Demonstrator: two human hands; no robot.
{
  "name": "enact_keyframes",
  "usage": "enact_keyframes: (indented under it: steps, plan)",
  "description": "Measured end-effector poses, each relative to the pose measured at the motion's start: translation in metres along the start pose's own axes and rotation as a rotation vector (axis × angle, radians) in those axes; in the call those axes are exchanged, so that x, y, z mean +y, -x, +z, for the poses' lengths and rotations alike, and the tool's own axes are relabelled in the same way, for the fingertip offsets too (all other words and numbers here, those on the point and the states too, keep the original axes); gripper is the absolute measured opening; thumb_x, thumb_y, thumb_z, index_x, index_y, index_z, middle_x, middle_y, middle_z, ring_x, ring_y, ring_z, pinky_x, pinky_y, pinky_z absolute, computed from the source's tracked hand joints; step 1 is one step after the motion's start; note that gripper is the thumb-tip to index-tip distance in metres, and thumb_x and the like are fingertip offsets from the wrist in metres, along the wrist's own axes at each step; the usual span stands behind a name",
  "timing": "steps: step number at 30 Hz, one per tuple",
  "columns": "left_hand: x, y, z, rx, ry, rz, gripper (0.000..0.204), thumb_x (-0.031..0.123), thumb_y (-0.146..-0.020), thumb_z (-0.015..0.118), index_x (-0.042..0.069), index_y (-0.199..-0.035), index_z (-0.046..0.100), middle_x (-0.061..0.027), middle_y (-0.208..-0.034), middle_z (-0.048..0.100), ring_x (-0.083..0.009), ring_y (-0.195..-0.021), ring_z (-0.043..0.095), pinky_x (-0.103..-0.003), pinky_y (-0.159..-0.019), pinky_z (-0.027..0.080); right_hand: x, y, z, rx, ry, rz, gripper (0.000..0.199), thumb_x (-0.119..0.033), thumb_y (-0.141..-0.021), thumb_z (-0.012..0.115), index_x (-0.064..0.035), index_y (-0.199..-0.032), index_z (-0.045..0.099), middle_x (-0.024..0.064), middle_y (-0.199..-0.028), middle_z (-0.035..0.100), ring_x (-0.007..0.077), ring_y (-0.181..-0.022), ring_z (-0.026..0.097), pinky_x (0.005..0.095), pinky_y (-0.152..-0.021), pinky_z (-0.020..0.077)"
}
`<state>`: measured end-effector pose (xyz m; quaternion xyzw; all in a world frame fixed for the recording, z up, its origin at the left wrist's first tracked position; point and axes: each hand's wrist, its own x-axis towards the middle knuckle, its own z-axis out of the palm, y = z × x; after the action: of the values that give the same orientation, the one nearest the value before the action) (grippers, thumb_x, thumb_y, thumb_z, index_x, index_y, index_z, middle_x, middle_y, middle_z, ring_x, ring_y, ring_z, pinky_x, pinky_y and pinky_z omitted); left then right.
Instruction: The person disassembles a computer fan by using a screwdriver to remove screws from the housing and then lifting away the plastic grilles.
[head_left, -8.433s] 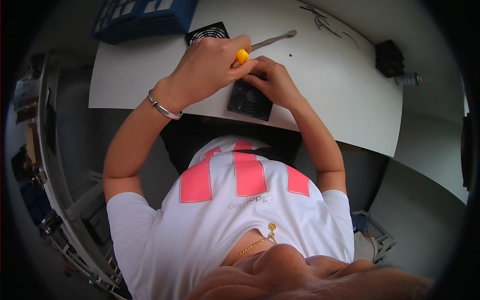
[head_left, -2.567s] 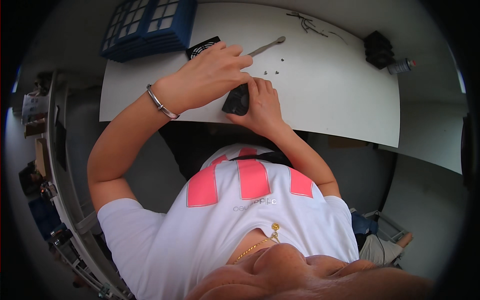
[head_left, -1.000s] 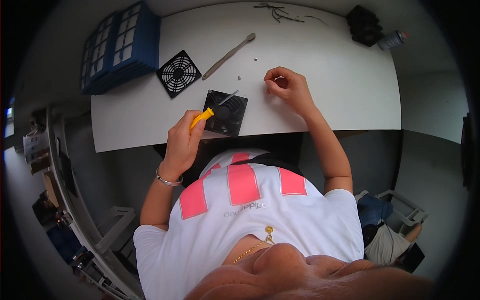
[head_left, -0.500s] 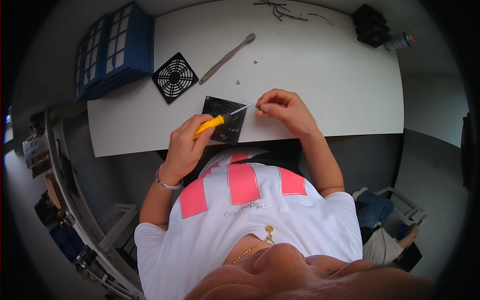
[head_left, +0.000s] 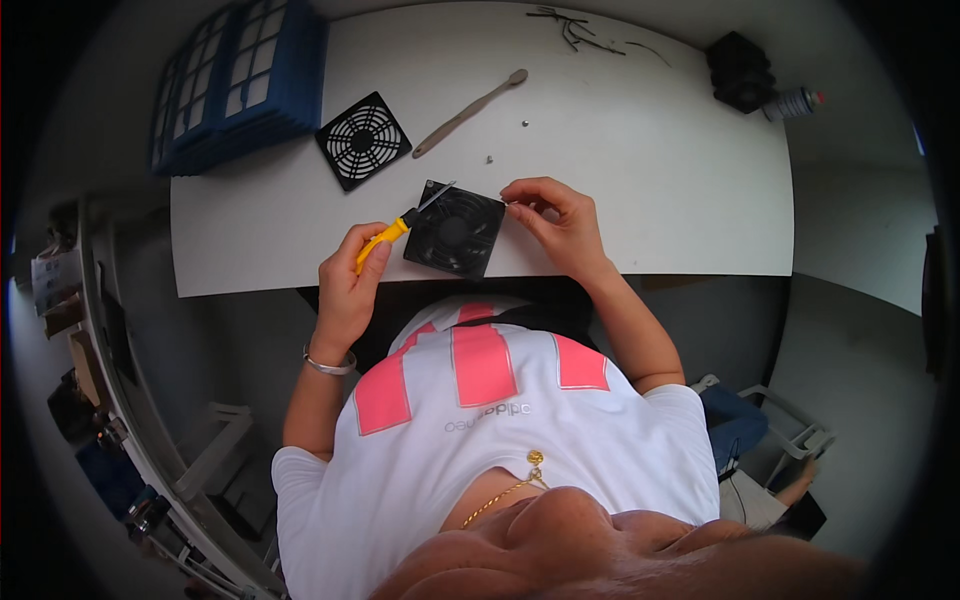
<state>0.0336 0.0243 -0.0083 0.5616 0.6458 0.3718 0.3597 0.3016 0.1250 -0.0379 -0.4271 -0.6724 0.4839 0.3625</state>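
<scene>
My left hand [head_left: 348, 282] is closed around the yellow handle of a screwdriver [head_left: 392, 232]. Its metal shaft slants up to the right, over the upper left corner of a square black cooling fan [head_left: 453, 232] at the table's near edge. At the fan's upper right corner, my right hand [head_left: 560, 225] has thumb and forefinger pinched together. Whatever sits in that pinch is too small to name. Two small screws lie beyond the fan, a nearer screw [head_left: 489, 160] and a farther screw [head_left: 525, 123].
A black fan grille [head_left: 363, 142] and a beige brush [head_left: 470, 114] lie on the white table [head_left: 680, 190]. Blue-framed filters [head_left: 240, 90] stand stacked at the left. Cut black cable ties [head_left: 575, 32] lie at the back; stacked black fans [head_left: 740, 72] and a spray can [head_left: 793, 104] stand far right.
My right hand has come down to the fan's upper right corner, away from the screwdriver tip. The left hand has drawn the screwdriver left, uncovering more of the fan. The view has shifted slightly.
</scene>
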Motion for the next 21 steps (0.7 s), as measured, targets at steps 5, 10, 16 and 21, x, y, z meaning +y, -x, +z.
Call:
enact_keyframes:
  steps: [5, 10, 16, 21]
  plan:
    - [-0.002, 0.005, -0.004, -0.012, 0.008, -0.036, 0.025, 0.023, -0.1, 0.059, 0.0, -0.111, 0.061, -0.0049, -0.071, 0.054, -0.0105, -0.064, 0.048, -0.026, -0.06, 0.041, -0.004, 0.002, 0.005, 0.027, 0.114, -0.093, 0.019, -0.001, -0.084, 0.071, -0.0058, -0.102, 0.071, 0.0063, -0.094, 0.072, 0.0157, -0.083, 0.069, 0.0274, -0.071, 0.0543]
    - [-0.004, 0.006, -0.005, 0.007, -0.006, 0.01, 0.024, 0.023, -0.1, 0.059, 0.001, -0.11, 0.061, -0.0039, -0.07, 0.053, -0.01, -0.063, 0.047, -0.025, -0.059, 0.04, -0.003, 0.0, 0.004, 0.063, 0.432, -0.356, 0.026, -0.001, -0.08, 0.074, -0.0105, -0.104, 0.072, 0.0058, -0.088, 0.072, 0.0209, -0.081, 0.069, 0.0311, -0.069, 0.0549]
    - [0.018, -0.003, 0.0, -0.031, -0.02, 0.116, 0.02, 0.018, -0.096, 0.065, 0.003, -0.11, 0.064, -0.0023, -0.076, 0.06, -0.0071, -0.063, 0.05, -0.022, -0.057, 0.039, -0.007, -0.002, 0.005, 0.074, 0.377, -0.3, 0.04, -0.002, -0.079, 0.075, -0.0143, -0.117, 0.068, 0.0048, -0.088, 0.073, 0.0213, -0.08, 0.07, 0.0317, -0.07, 0.0553]
    - [0.035, -0.016, 0.004, -0.085, -0.115, 0.225, 0.018, 0.016, -0.094, 0.067, 0.004, -0.107, 0.065, -0.0084, -0.081, 0.069, -0.0126, -0.065, 0.063, -0.025, -0.058, 0.046, -0.006, 0.001, 0.005, 0.057, 0.299, -0.212, 0.044, -0.004, -0.081, 0.075, -0.0153, -0.123, 0.066, 0.0044, -0.091, 0.074, 0.0197, -0.082, 0.071, 0.0315, -0.073, 0.0566]
